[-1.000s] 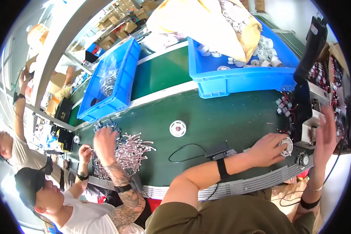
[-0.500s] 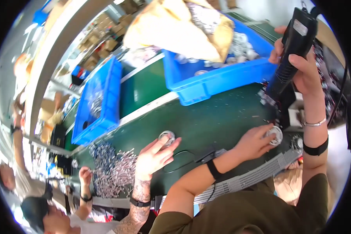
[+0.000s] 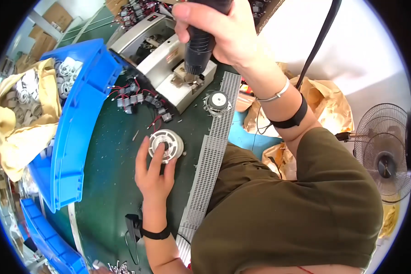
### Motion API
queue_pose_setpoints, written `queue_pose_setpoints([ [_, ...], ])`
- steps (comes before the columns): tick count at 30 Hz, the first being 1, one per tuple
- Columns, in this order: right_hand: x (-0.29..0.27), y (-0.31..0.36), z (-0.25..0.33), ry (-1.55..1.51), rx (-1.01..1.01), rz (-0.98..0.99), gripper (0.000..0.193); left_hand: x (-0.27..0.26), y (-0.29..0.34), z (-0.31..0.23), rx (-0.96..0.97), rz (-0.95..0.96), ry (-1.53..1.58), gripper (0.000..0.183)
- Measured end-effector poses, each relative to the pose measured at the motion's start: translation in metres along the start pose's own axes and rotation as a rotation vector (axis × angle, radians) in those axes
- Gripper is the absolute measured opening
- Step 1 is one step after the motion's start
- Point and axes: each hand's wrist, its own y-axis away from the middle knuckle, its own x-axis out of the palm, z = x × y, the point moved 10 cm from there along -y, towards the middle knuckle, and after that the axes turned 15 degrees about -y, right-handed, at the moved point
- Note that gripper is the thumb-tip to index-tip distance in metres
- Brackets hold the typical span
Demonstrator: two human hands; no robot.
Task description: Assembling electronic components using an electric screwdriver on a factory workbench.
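A round white plastic housing (image 3: 167,145) with slots and a dark centre lies on the green bench. My left hand (image 3: 154,171) holds it, with fingers over its top and thumb at its edge. Higher up, my right hand (image 3: 230,36) is wrapped around a black electric screwdriver (image 3: 199,51). The screwdriver points down, its lower end over the front of a light metal screw feeder (image 3: 168,64). Whether its bit touches the feeder is too small to tell. Near the bench edge sits a second round part (image 3: 218,102) with a white disc on top.
A blue bin (image 3: 80,123) with a yellow bag of white parts stands at the left. Small dark parts with red wires (image 3: 139,99) lie beside the feeder. A perforated grey strip (image 3: 208,157) runs along the bench edge. A black fan (image 3: 384,157) stands at the right.
The view has swung right, bringing the feeder and fan into sight. My right hand has brought the screwdriver down over the feeder. My left hand still holds the white housing on the bench.
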Motion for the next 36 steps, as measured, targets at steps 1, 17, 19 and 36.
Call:
queue_pose_setpoints([
  [1,-0.003,0.001,0.0,0.045,0.006,0.013,0.029,0.004,0.0,0.0,0.002,0.016,0.016,0.042],
  [17,-0.015,0.015,-0.005,0.096,-0.006,-0.042,0.034,0.005,0.003,-0.001,-0.016,0.025,0.039,0.042],
  [19,-0.014,0.015,-0.003,0.111,-0.017,-0.029,0.034,0.004,0.003,-0.002,-0.016,0.014,0.038,0.041],
  [36,0.085,0.029,-0.019,-0.254,0.331,0.087,0.046,-0.004,-0.007,-0.011,0.025,-0.026,-0.053,0.036],
])
